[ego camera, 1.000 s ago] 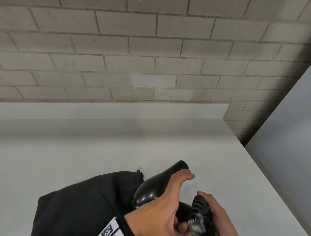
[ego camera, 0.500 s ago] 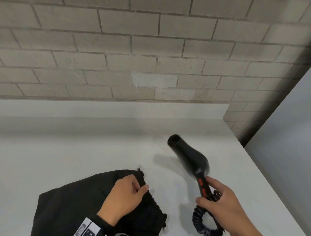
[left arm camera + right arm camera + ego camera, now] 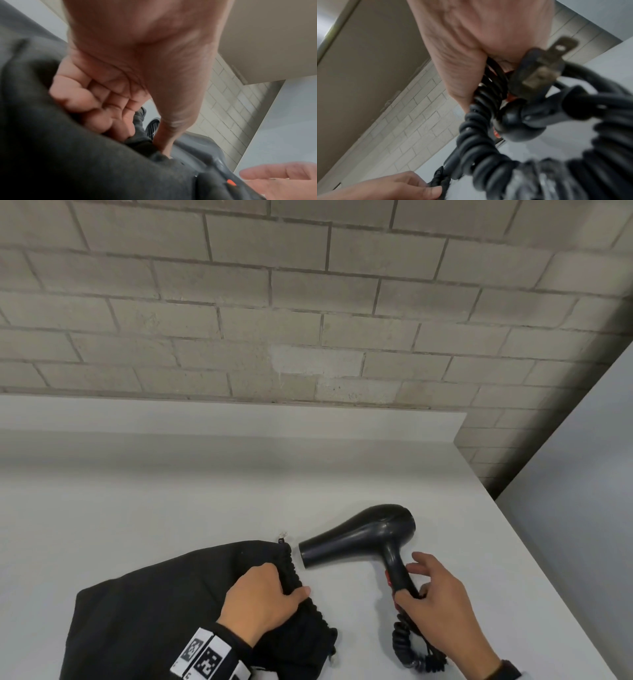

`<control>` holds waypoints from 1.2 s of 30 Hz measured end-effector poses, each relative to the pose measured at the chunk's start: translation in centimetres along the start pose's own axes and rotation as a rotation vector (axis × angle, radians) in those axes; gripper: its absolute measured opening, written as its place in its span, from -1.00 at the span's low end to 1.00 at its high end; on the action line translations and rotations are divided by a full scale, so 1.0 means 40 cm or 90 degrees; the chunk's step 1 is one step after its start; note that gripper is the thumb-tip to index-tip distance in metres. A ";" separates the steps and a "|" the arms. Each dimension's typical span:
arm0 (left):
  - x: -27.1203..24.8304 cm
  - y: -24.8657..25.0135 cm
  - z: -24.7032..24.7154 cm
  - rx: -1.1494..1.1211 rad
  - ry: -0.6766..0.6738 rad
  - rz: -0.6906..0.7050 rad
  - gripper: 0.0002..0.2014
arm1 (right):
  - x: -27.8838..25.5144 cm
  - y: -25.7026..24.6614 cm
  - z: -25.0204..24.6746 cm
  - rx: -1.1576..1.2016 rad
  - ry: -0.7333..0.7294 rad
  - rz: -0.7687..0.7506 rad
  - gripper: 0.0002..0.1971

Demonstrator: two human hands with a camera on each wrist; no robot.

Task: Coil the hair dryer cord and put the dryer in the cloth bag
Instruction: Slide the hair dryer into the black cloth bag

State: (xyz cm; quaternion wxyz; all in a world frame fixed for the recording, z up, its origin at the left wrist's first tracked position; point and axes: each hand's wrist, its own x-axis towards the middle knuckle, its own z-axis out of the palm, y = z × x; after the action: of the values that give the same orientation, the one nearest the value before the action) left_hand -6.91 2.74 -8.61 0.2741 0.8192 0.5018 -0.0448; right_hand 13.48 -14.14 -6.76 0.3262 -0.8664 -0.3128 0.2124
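Grey block wall [image 3: 239, 313] behind, pale bench [image 3: 171, 491] in front of me, and everything that matters sits at its near edge. My left hand [image 3: 260, 601] pinches the gathered rim of the black cloth bag [image 3: 144, 611], thumb on top and fingers curled into the fabric; the left wrist view shows the cloth bunched in that grip. My right hand [image 3: 442, 607] is clamped on the lower handle of the hair dryer [image 3: 363, 535], thumb and lower fingers closed round it and the upper fingers lifted off. The coiled cord [image 3: 481, 142] hangs bunched under that hand, and the right wrist view shows the plug [image 3: 542, 70] tucked against the palm with it.

What the next move turns on, as I read it: the barrel's long axis lies nearly level, nozzle pointing left at the bag's mouth and just beside the rim, not yet touching. The bag lies left of the dryer, so the way in is leftward along that axis. I cannot tell how wide the mouth is open; I judge the left hand must lift the rim before the nozzle goes in. The cord loop trails lowest and could snag on the rim.
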 end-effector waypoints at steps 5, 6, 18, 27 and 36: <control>-0.001 -0.003 -0.001 -0.025 -0.006 0.016 -0.71 | -0.011 0.007 -0.008 -0.040 -0.050 0.057 -0.42; -0.004 -0.004 -0.004 -0.044 -0.005 0.023 -0.77 | -0.010 0.010 -0.018 -0.011 -0.083 0.076 -0.39; -0.011 -0.034 -0.067 -0.195 0.014 0.123 -0.73 | 0.009 0.067 -0.083 0.244 -0.367 0.048 -0.39; -0.025 -0.016 -0.103 -0.101 -0.002 0.135 -0.54 | -0.068 0.007 -0.070 0.242 -0.255 0.019 -0.49; -0.030 0.061 -0.185 -0.123 0.143 0.202 -0.47 | -0.158 -0.097 -0.078 0.206 -0.238 -0.061 -0.45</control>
State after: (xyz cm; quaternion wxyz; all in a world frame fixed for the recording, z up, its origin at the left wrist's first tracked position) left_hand -6.93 4.61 -0.97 0.2977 0.8577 0.3956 0.1387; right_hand 9.19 -17.48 -0.83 0.4069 -0.7328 -0.3700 0.4006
